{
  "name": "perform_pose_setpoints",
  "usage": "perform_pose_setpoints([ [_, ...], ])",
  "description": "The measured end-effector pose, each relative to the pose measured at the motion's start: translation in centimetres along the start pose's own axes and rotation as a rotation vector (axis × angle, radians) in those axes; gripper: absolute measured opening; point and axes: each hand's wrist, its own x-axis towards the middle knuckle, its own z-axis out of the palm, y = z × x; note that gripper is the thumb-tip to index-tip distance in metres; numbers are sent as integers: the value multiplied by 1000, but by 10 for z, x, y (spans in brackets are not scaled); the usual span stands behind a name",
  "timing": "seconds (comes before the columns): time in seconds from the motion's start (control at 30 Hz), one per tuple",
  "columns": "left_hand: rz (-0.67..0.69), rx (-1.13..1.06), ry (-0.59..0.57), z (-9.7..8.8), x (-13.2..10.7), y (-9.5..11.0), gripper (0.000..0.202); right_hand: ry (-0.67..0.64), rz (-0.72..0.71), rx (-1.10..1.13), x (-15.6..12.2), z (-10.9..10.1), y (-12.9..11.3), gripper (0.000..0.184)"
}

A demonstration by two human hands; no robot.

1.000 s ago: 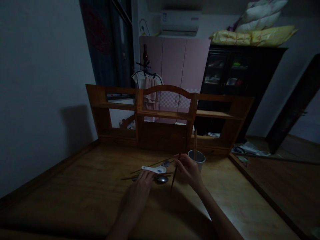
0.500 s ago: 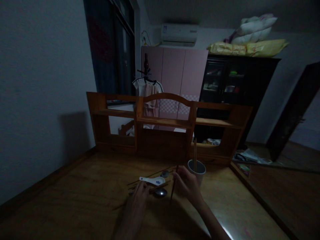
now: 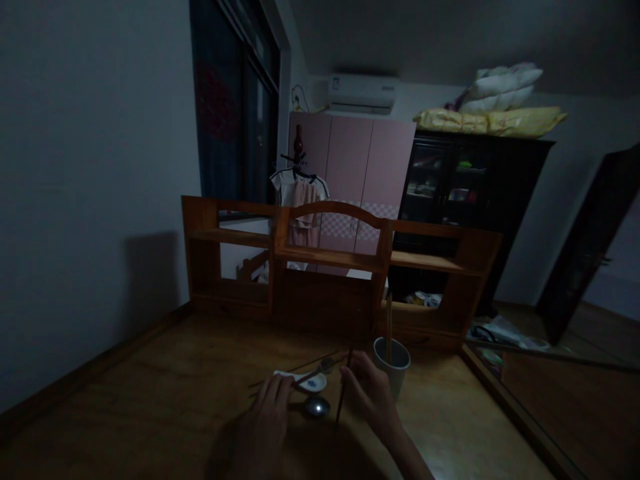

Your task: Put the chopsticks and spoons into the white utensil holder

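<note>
My right hand (image 3: 370, 390) pinches a dark chopstick (image 3: 341, 403), held nearly upright with its lower end near the table. My left hand (image 3: 267, 413) is closed, palm down, around the near end of another chopstick, which slants up and right over a white ceramic spoon (image 3: 314, 383) with a blue mark. Below that lies a shiny metal spoon (image 3: 317, 407), its handle running towards my left hand. A small metal utensil (image 3: 326, 364), perhaps a fork, lies behind the white spoon. More thin sticks lie beyond my left fingers, partly hidden.
A grey-white cup (image 3: 399, 380) holding light chopsticks (image 3: 389, 327) stands just right of my right hand. Along the table's back edge runs a wooden shelf unit (image 3: 330, 300). The wall (image 3: 90, 267) borders the table on the left. The room is dim.
My left hand has shifted slightly, and the chopstick in it now crosses over the white spoon instead of lying below it. My right hand keeps the upright chopstick. The whole view has tilted upward.
</note>
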Motion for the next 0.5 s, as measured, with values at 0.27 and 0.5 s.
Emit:
perform_pose_setpoints([
  [0.27, -89, -745, -21, -67, 72, 83, 24, 68, -12, -35, 1, -8, -5, 26],
  [0.5, -23, -891, -220, 11, 71, 74, 28, 118, -98, -70, 3, -7, 1, 21],
])
